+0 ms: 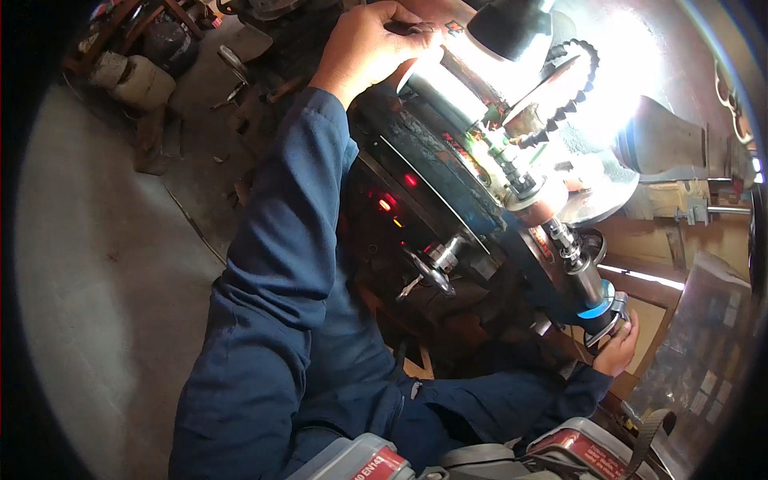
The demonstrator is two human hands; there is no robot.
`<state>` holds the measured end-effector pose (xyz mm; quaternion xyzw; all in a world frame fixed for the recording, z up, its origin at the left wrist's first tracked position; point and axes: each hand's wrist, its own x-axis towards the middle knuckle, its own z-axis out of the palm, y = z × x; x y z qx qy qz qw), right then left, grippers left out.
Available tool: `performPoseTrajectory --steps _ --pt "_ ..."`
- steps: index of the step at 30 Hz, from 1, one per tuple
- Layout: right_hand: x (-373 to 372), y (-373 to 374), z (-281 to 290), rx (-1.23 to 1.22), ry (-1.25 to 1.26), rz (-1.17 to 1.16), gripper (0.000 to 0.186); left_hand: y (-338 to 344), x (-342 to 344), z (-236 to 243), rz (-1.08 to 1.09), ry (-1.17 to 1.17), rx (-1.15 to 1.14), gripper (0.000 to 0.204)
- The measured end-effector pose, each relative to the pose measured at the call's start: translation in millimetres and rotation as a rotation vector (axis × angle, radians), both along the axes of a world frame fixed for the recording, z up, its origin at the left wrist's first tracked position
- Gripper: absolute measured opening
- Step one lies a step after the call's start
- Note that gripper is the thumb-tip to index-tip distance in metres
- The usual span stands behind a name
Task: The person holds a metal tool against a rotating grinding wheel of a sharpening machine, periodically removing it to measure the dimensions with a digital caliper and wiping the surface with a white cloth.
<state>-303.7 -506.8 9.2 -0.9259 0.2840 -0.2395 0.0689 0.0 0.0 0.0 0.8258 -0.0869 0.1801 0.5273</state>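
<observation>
My left hand point(372, 44) reaches up at the top of the view, its fingers closed around a dark handle point(412, 28) on a machine point(448, 192), beside a brightly lit lamp head point(512, 28). At the lower right, my right hand point(618, 348) grips a small metal handwheel point(606, 318) at the end of a steel shaft with a blue ring point(594, 308). Both arms wear dark blue sleeves. Glare hides the machine parts under the lamp.
A black segmented hose point(572, 88) curves over the bright area. Red indicator lights point(388, 204) glow on the dark machine body, with a small crank point(428, 268) below. Concrete floor point(104, 264) lies at left, white sacks point(132, 80) and clutter at top left, wooden boards point(648, 288) at right.
</observation>
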Motion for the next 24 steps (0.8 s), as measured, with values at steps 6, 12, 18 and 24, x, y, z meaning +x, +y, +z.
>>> performPoseTrajectory --steps 6,12,18,24 --pt "30 -60 10 0.563 0.274 0.204 0.030 5 -1 2 0.011 -0.044 -0.026 0.035" --pt "79 -58 37 0.779 0.684 0.096 0.024 11 2 -10 0.074 -0.114 0.015 0.035" --pt "96 -146 0 0.515 1.226 0.537 0.027 5 2 -8 0.099 -0.151 -0.014 0.031" --pt "124 -105 -84 0.589 1.457 0.541 0.026 7 6 -17 0.028 -0.211 -0.116 0.025"
